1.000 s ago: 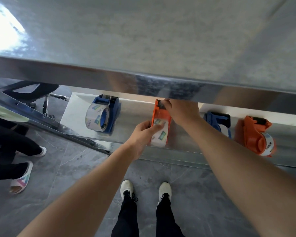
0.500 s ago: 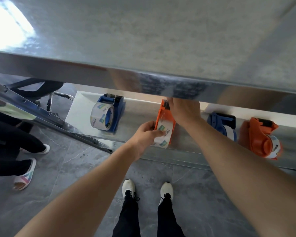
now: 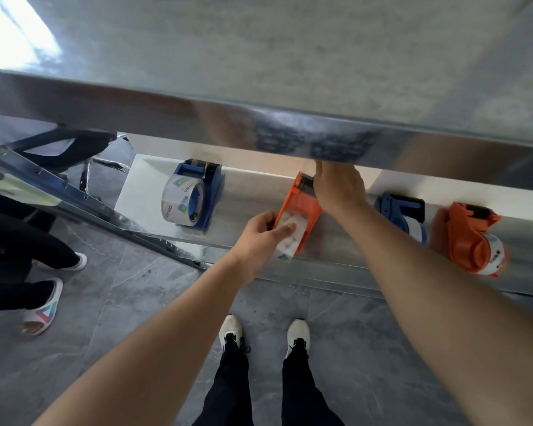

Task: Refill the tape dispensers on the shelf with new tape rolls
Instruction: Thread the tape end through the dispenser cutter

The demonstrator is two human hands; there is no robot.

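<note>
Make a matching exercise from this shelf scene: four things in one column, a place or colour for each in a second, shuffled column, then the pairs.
Column one:
1. left hand
2. right hand
3. white sneakers
4. leftmost tape dispenser

Column two:
A. blue
B. on the grey floor tiles
C. pinching the tape roll at the orange tape dispenser between the arms
D. at that dispenser's far end, just under the upper shelf

Pairs: 1-C, 2-D, 3-B, 4-A
</note>
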